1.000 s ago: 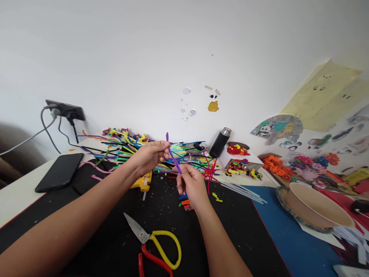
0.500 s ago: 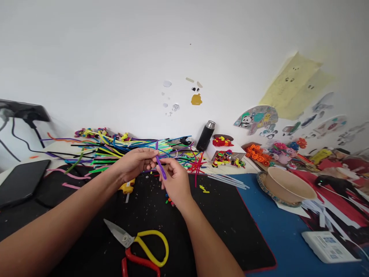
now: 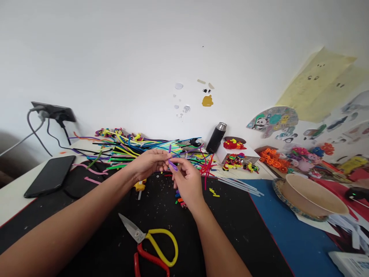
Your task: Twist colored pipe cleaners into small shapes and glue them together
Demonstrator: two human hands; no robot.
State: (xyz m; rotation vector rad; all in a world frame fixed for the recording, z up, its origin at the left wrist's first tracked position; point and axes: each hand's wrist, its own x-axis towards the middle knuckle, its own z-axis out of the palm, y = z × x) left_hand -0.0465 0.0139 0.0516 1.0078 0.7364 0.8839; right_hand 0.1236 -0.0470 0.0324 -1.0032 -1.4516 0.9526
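Note:
My left hand [image 3: 148,163] and my right hand [image 3: 187,181] meet above the black mat [image 3: 86,231], both pinching one short purple pipe cleaner [image 3: 172,161]. The stem is bent between the fingertips, with a small end sticking up. Behind the hands lies a pile of coloured pipe cleaners [image 3: 135,148]. Small cut coloured pieces [image 3: 179,199] lie on the mat under my right hand.
Scissors [image 3: 152,246] with yellow and red handles lie open near the front. A yellow glue gun [image 3: 139,187] sits under my left wrist. A phone [image 3: 50,175] lies left, a black flask [image 3: 216,137] behind, a paper bowl [image 3: 314,192] right, and craft figures [image 3: 239,161] nearby.
The purple pipe cleaner stood long and straight a second ago; now it is bent short between both hands. The hands have drawn closer together.

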